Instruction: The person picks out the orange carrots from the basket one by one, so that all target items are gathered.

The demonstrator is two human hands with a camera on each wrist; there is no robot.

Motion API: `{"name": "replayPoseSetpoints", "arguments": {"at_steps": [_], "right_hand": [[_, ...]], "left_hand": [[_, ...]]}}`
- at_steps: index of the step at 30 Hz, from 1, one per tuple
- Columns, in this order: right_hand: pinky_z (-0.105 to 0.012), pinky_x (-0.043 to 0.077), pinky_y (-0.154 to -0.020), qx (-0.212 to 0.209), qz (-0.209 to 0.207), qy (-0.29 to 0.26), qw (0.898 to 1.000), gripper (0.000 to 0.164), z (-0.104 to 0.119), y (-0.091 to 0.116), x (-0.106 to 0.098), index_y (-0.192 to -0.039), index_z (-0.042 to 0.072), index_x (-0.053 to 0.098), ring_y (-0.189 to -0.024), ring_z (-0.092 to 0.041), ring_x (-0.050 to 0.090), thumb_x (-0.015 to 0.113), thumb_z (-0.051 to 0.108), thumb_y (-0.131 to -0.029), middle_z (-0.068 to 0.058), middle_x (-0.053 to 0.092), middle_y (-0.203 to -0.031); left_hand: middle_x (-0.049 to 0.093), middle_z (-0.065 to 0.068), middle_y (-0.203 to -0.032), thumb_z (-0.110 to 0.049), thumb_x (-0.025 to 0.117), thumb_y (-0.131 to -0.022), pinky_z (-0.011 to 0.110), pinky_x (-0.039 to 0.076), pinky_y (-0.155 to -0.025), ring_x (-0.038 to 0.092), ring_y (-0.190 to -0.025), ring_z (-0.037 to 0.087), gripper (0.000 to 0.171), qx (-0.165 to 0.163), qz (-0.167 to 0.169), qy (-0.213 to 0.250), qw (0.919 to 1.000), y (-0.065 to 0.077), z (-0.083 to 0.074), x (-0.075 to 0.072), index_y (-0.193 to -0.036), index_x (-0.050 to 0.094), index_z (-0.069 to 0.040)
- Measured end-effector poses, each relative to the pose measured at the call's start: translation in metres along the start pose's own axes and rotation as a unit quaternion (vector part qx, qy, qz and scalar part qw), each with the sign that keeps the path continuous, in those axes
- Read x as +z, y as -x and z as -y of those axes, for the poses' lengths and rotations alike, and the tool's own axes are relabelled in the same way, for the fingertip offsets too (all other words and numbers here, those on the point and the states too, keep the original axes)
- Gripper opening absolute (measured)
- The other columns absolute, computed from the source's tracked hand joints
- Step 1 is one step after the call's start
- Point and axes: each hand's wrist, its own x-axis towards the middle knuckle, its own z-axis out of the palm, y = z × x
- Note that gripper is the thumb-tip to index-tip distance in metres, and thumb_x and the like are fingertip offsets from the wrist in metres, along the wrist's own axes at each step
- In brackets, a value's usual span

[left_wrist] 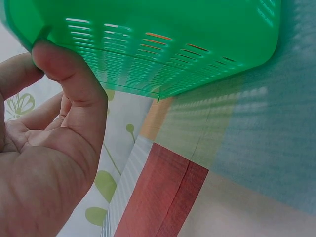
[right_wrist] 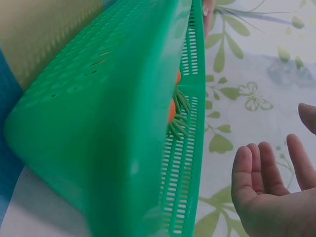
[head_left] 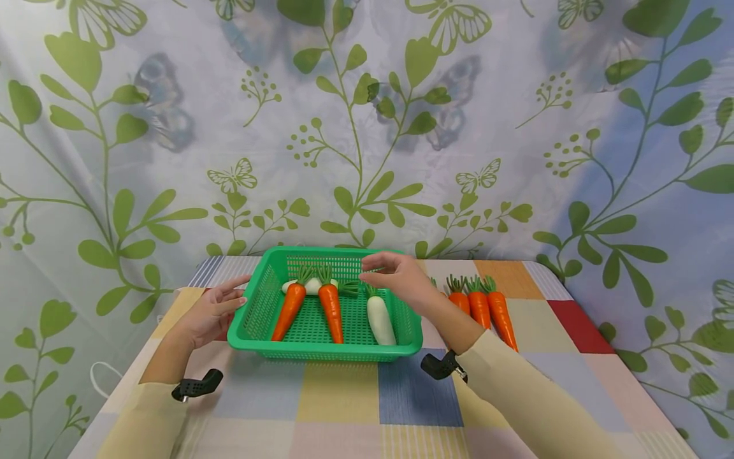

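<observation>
A green plastic basket [head_left: 327, 349] stands on the table, holding two carrots [head_left: 289, 309] with green tops and two white radishes. One white radish [head_left: 381, 320] lies at the right side; the other white radish [head_left: 312, 286] lies crosswise at the back, partly behind the carrot tops. My left hand [head_left: 212, 312] is at the basket's left rim, its thumb [left_wrist: 59, 61] touching the rim from outside with the fingers loosely bent. Over the right part of the basket hovers my right hand [head_left: 398, 278], fingers and thumb apart with nothing between them, above the right radish's leaves.
Several more carrots [head_left: 478, 306] lie on the table right of the basket, partly hidden by my right forearm. A patchwork tablecloth [head_left: 338, 395] covers the table. Behind hangs a leaf-patterned curtain [head_left: 258, 140]. A white cable [head_left: 102, 379] loops at the left edge.
</observation>
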Motion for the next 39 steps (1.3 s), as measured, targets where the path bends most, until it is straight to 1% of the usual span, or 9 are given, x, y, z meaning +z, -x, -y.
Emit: {"name": "replayPoseSetpoints", "arguments": {"at_steps": [4, 7, 14, 20, 23, 25, 31, 34, 39], "right_hand": [[-0.039, 0.058, -0.093, 0.018, 0.022, -0.016, 0.999, 0.04, 0.005, -0.008, 0.006, -0.13, 0.019, 0.069, -0.106, -0.021, 0.07, 0.078, 0.028, -0.092, -0.007, 0.068, -0.133], [-0.039, 0.059, -0.093, 0.033, 0.04, -0.026, 0.998, 0.041, 0.007, -0.015, 0.01, -0.131, 0.019, 0.069, -0.103, -0.022, 0.071, 0.078, 0.024, -0.092, -0.006, 0.068, -0.132], [-0.04, 0.057, -0.099, 0.058, 0.085, -0.03, 0.994, 0.042, 0.014, -0.028, 0.016, -0.132, 0.021, 0.068, -0.11, -0.024, 0.07, 0.079, 0.022, -0.091, -0.008, 0.063, -0.137], [-0.041, 0.057, -0.099, 0.073, 0.116, -0.005, 0.991, 0.041, 0.016, -0.041, 0.019, -0.13, 0.025, 0.069, -0.122, -0.032, 0.064, 0.08, 0.022, -0.091, -0.009, 0.06, -0.14], [-0.041, 0.057, -0.099, 0.08, 0.13, 0.006, 0.988, 0.042, 0.012, -0.049, 0.02, -0.132, 0.025, 0.068, -0.126, -0.033, 0.062, 0.079, 0.021, -0.091, -0.012, 0.059, -0.144], [-0.042, 0.057, -0.1, 0.084, 0.136, 0.008, 0.987, 0.044, 0.009, -0.054, 0.021, -0.133, 0.025, 0.067, -0.126, -0.031, 0.062, 0.08, 0.021, -0.091, -0.013, 0.058, -0.146], [-0.053, 0.049, -0.111, 0.101, 0.154, 0.003, 0.983, 0.048, 0.002, -0.066, 0.024, -0.136, 0.022, 0.066, -0.127, -0.029, 0.061, 0.08, 0.018, -0.09, -0.017, 0.054, -0.15], [-0.055, 0.048, -0.112, 0.109, 0.161, 0.002, 0.981, 0.049, -0.003, -0.073, 0.026, -0.137, 0.019, 0.065, -0.125, -0.03, 0.062, 0.08, 0.018, -0.09, -0.022, 0.05, -0.152], [-0.056, 0.048, -0.111, 0.128, 0.165, -0.002, 0.978, 0.057, -0.011, -0.081, 0.031, -0.143, 0.013, 0.06, -0.128, -0.042, 0.058, 0.08, 0.015, -0.089, -0.024, 0.047, -0.154]], "left_hand": [[0.068, -0.003, -0.115, -0.006, 0.052, -0.106, 0.033, 0.062, -0.088, 0.073, -0.102, 0.011, 0.062, -0.001, -0.001, 0.001, 1.0, 0.001, 0.0, 0.0, -0.161, 0.023, -0.006], [0.068, -0.003, -0.115, -0.007, 0.053, -0.106, 0.032, 0.062, -0.088, 0.073, -0.101, 0.011, 0.063, -0.001, -0.001, 0.002, 1.0, 0.001, 0.0, 0.001, -0.161, 0.022, -0.005], [0.069, -0.003, -0.116, -0.007, 0.053, -0.106, 0.032, 0.062, -0.088, 0.074, -0.102, 0.011, 0.064, 0.003, 0.0, 0.001, 1.0, 0.001, 0.0, 0.002, -0.161, 0.02, -0.004], [0.068, -0.003, -0.117, -0.008, 0.053, -0.106, 0.031, 0.062, -0.088, 0.073, -0.102, 0.01, 0.066, -0.003, -0.007, -0.004, 1.0, 0.001, -0.001, 0.002, -0.162, 0.018, -0.005], [0.068, -0.003, -0.118, -0.009, 0.054, -0.106, 0.031, 0.062, -0.089, 0.073, -0.103, 0.011, 0.066, -0.005, -0.008, -0.005, 0.9999, 0.001, 0.0, 0.002, -0.162, 0.019, -0.005], [0.068, -0.003, -0.117, -0.009, 0.054, -0.106, 0.031, 0.062, -0.088, 0.073, -0.102, 0.011, 0.066, -0.005, -0.008, -0.007, 0.9999, 0.001, 0.001, 0.001, -0.162, 0.019, -0.005], [0.067, -0.004, -0.118, -0.009, 0.053, -0.107, 0.031, 0.062, -0.088, 0.073, -0.103, 0.01, 0.066, -0.002, -0.009, -0.015, 0.9998, 0.001, 0.001, 0.0, -0.162, 0.018, -0.005], [0.067, -0.003, -0.118, -0.009, 0.053, -0.107, 0.031, 0.062, -0.089, 0.072, -0.103, 0.01, 0.066, -0.004, -0.012, -0.018, 0.9998, 0.001, 0.0, 0.0, -0.162, 0.019, -0.005], [0.067, -0.004, -0.118, -0.008, 0.053, -0.106, 0.031, 0.062, -0.088, 0.072, -0.103, 0.011, 0.065, -0.004, -0.011, -0.01, 0.9999, 0.0, 0.001, 0.001, -0.162, 0.02, -0.006]]}}
